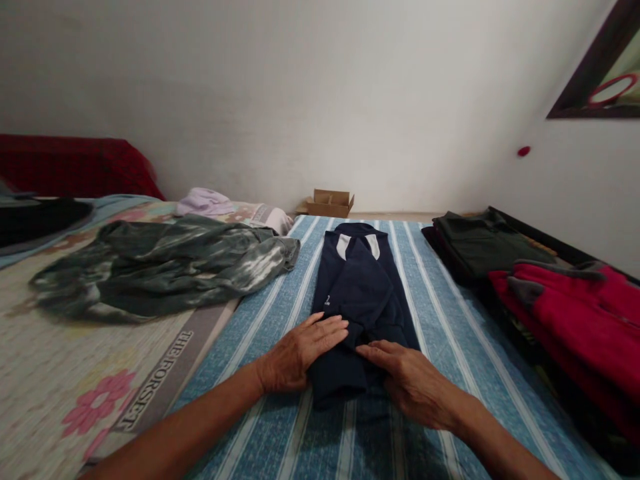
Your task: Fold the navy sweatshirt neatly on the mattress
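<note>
A dark navy long-sleeved top (357, 287) with white patches near its collar lies lengthwise, sides and sleeves folded in to a narrow strip. My left hand (305, 350) rests on its lower left edge with the fingers stretched out over the cloth. On the lower right, my right hand (413, 377) is closed on the fabric near a sleeve end, its thumb and some fingers partly hidden. Between and below the hands, the near end of the top shows a folded-over flap. Beneath it is a blue bedsheet (265, 327) with white stripes.
Left of the top lies a loose grey-green tie-dye garment (170, 267) on a floral mat (45, 380). Folded clothes are stacked on the right, including a red-pink garment (585, 320) and a dark green one (493, 240). A cardboard box (330, 203) sits by the far wall.
</note>
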A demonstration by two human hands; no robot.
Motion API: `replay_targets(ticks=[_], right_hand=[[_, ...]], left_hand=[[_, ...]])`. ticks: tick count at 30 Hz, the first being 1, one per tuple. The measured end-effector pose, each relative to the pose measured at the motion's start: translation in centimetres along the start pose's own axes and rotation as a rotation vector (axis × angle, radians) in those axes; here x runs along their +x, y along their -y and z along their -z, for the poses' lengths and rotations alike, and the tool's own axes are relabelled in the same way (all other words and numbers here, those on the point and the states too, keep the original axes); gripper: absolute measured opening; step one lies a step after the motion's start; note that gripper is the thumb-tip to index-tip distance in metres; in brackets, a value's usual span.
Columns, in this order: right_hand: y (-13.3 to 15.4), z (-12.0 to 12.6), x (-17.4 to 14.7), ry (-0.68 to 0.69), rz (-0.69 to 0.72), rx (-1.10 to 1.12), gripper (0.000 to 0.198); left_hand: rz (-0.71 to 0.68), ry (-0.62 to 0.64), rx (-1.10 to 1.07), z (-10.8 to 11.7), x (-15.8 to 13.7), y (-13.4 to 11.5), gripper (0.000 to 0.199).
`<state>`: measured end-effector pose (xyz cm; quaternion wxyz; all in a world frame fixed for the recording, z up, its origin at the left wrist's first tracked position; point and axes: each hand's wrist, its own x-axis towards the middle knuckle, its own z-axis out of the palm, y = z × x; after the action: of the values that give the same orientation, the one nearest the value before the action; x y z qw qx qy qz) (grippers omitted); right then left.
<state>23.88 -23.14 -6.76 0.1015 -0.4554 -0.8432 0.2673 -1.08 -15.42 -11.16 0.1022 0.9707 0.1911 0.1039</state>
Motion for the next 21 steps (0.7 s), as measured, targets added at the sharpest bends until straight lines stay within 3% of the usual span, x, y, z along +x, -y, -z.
replay_targets(ticks=[4,10,17,21], right_hand=[[-0.4,-0.7,-0.3,-0.031,0.008,-0.016,0.069],[-2.4,-3.3,-2.4,-0.134,0.012,-0.115,0.075],[-5.6,-4.4,-6.3,-0.29,0.197,-0.326,0.085],[-8.3,-4.6,-7.0,-0.384,0.146,-0.382,0.086]], left_hand=[[-0.048,-0.011,-0.066,-0.4,0.3,0.5,0.055],[0.047,-0.081,-0.3,-0.4,0.5,0.8,0.048],[0.131,-0.111,-0.53,0.0,0.8,1.1,0.043],[0.213,-0.117,-0.619,0.5,1.2,0.7,0.04]])
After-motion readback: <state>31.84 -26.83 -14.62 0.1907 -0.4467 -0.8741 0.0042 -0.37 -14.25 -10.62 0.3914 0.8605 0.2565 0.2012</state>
